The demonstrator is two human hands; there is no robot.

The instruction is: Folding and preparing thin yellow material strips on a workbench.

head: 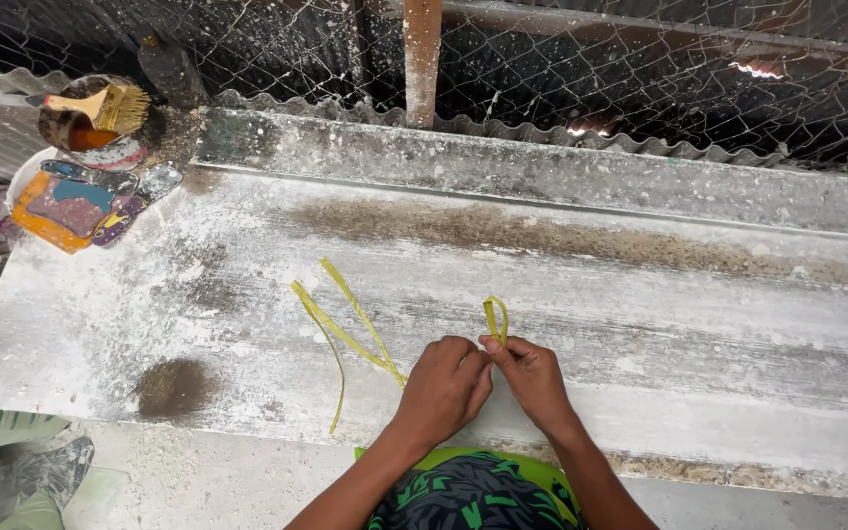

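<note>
Both the left hand [444,385] and right hand [532,378] pinch yellow strips [350,329], loop above the fingertips.

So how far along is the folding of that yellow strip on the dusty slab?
Done: a small loop stands up above the right hand. In hand: both hands, left hand beside it, pinch the yellow strip at the loop's base. Left: several long loose ends lie unfolded on the white slab.

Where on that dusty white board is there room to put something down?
The right stretch of the board beyond the right hand is bare. So is the patch between the yellow strips and the paint can. It is crowded around both hands and the can's corner.
</note>
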